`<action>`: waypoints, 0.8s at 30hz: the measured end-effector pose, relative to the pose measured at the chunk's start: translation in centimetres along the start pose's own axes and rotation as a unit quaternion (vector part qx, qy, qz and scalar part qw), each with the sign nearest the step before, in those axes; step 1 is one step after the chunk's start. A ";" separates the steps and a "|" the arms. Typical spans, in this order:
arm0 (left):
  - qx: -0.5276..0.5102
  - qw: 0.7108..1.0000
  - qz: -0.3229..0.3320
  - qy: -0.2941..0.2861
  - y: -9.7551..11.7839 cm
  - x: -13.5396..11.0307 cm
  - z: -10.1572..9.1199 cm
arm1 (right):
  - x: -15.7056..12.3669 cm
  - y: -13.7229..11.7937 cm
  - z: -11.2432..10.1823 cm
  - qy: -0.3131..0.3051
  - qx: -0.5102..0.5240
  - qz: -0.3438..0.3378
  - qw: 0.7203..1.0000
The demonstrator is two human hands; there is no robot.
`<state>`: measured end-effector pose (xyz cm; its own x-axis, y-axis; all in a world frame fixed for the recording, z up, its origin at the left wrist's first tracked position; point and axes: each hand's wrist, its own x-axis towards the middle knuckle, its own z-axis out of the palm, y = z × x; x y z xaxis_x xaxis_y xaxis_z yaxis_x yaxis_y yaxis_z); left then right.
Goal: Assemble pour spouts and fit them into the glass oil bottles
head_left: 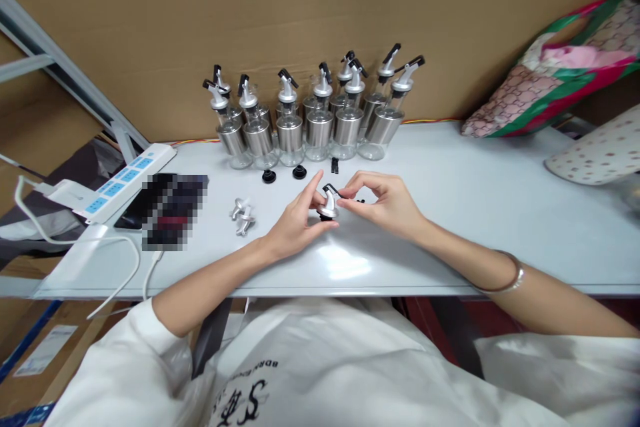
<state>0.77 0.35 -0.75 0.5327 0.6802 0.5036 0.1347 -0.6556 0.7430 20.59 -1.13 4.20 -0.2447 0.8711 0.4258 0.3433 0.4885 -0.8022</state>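
My left hand (295, 227) is closed around a silver bottle pourer (328, 207) with a black stopper base, holding it upright just above the table. At its top, my right hand (387, 203) pinches a small black flap lever (342, 193), which reaches over the spout; whether it is attached I cannot tell. To the left of my hands lie loose silver pourer spouts (243, 219). Two black rubber stoppers (269, 177) and some small black levers (335, 165) rest beyond my hands, in front of the bottles.
Several glass-and-steel oil bottles (291, 140) stand at the back, many topped with pourers. A power strip (125, 180), a white cable (135, 260) and a dark phone (145, 203) lie at left. A patterned bag (530, 100) and a spotted white object (595, 150) occupy the right.
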 end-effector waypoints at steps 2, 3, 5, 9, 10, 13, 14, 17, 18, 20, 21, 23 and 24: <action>-0.004 1.000 0.002 0.002 0.0 -0.1 0.0 | 0.1 0.1 -0.1 -0.002 0.004 -0.002 1.000; -0.005 1.000 0.002 0.002 0.1 -0.1 0.0 | 0.1 0.1 -0.1 -0.006 0.008 -0.001 1.000; -0.007 1.000 0.000 0.001 0.2 -0.1 0.0 | 0.2 0.1 -0.2 -0.016 0.015 0.003 1.000; -0.014 1.000 -0.001 0.001 0.4 -0.2 -0.2 | 0.4 0.0 -0.6 -0.040 0.060 0.037 0.997; -0.017 1.000 0.002 0.001 0.5 -0.1 -0.3 | 0.5 -0.1 -0.7 -0.049 0.084 0.057 0.994; -0.020 1.000 0.004 -0.007 0.8 -0.1 -0.4 | 0.9 0.2 -0.9 -0.096 0.166 0.137 0.972; -0.017 1.000 0.002 -0.011 0.8 -0.1 -0.5 | 1.0 0.4 -0.9 -0.114 0.191 0.161 0.962; -0.010 1.000 0.000 -0.028 1.0 0.0 -0.5 | 1.2 1.1 -1.0 -0.169 0.253 0.203 0.931; -0.010 0.999 0.002 -0.032 1.0 0.0 -0.6 | 1.3 1.3 -1.1 -0.188 0.267 0.207 0.922; -0.011 0.999 0.006 -0.040 1.0 0.0 -0.6 | 1.3 1.4 -1.3 -0.230 0.276 0.202 0.911; -0.009 0.999 0.007 -0.041 1.0 0.0 -0.6 | 1.3 1.4 -1.4 -0.251 0.272 0.194 0.908; 0.005 0.999 0.011 -0.041 1.0 0.1 -0.7 | 1.3 1.3 -1.7 -0.285 0.262 0.174 0.906; 0.014 0.999 0.014 -0.041 1.0 0.1 -0.7 | 1.3 1.2 -1.9 -0.295 0.258 0.165 0.905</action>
<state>0.37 0.04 0.35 0.6025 0.6337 0.4852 0.1423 -0.6835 0.7160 22.38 0.71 4.58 -0.7000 0.7124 -0.0485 0.0536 -0.0153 -0.9984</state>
